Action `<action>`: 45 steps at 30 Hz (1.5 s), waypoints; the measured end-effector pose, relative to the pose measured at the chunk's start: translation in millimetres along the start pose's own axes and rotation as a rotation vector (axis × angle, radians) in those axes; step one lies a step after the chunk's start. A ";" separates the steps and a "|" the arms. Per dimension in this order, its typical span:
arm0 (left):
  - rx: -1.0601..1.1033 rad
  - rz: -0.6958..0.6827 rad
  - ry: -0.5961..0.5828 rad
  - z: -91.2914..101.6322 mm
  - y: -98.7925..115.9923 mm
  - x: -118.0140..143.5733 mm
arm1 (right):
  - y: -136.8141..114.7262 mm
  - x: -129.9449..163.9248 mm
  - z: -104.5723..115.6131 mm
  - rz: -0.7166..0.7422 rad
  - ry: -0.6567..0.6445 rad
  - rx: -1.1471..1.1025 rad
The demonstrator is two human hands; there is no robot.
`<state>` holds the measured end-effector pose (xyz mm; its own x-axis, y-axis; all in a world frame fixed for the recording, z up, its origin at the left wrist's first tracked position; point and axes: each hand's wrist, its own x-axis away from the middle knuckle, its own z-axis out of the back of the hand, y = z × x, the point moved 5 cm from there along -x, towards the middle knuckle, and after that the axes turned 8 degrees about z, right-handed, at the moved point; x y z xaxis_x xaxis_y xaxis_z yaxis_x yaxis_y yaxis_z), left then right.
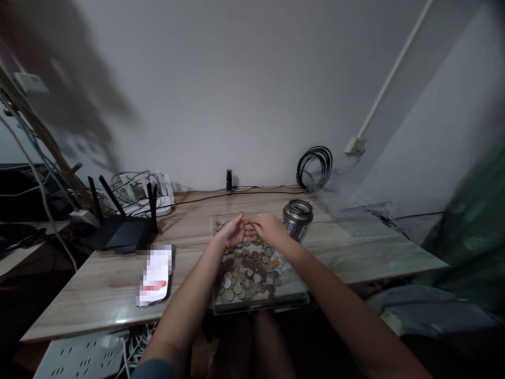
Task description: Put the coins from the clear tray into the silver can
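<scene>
Many loose coins [248,273] lie spread in a clear shallow tray [260,305] at the table's front edge. Over the tray's far part, my left hand [236,231] is held palm up, thumb raised and fingers stretched to the right. My right hand [271,229] meets it from the right, back of the hand upward, its fingers bent in against the left fingers. Whatever those right fingertips pinch, if anything, is hidden. Just beyond my right hand stands a dark can-shaped coin bank [299,217], upright, with a slot in its lid.
A phone with a lit screen [155,276] lies left of the tray. Behind it are a black router [124,231] and white devices with tangled cables [148,195]. Near the wall stand a small dark bottle [229,182] and a black cable coil [314,167]. A power strip [82,358] is lower left.
</scene>
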<state>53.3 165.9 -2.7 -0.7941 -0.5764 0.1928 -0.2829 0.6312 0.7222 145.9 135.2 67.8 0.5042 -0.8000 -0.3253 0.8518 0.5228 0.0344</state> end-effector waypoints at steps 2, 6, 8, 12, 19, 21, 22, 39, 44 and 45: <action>-0.073 -0.034 0.090 2.9 1.6 0.6 | 33.5 4.2 18.6 -0.126 0.161 -0.072; -0.177 -0.163 0.398 23.1 11.1 3.2 | 121.8 25.9 51.8 -0.549 0.403 -0.110; -0.170 -0.212 0.467 31.3 15.0 4.1 | 149.3 31.4 53.1 -0.653 0.329 -0.071; -0.145 -0.275 0.504 37.5 19.7 5.7 | 159.3 29.9 45.3 -0.672 0.183 0.000; 0.014 -0.436 0.713 52.0 32.4 19.4 | 101.0 21.9 44.9 -0.453 0.296 0.056; 0.094 -0.474 0.775 60.7 35.6 23.6 | 67.9 13.0 22.6 -0.251 0.217 -0.077; 0.120 -0.487 0.789 64.5 37.1 25.2 | 50.4 7.3 5.0 -0.150 0.117 -0.169; 0.156 -0.461 0.779 73.3 38.5 28.3 | -68.3 -24.9 -99.5 0.265 -0.366 -0.308; 0.119 -0.430 0.772 72.2 34.9 23.4 | -72.2 -8.5 -91.2 0.274 -0.489 -0.342; 0.109 -0.421 0.766 72.1 34.0 22.1 | -74.2 -3.8 -90.5 0.288 -0.525 -0.340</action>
<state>-12.7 212.0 -21.8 -0.0442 -0.9374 0.3455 -0.5518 0.3112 0.7738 67.8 126.1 -19.1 0.7791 -0.6071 0.1561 0.6246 0.7308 -0.2754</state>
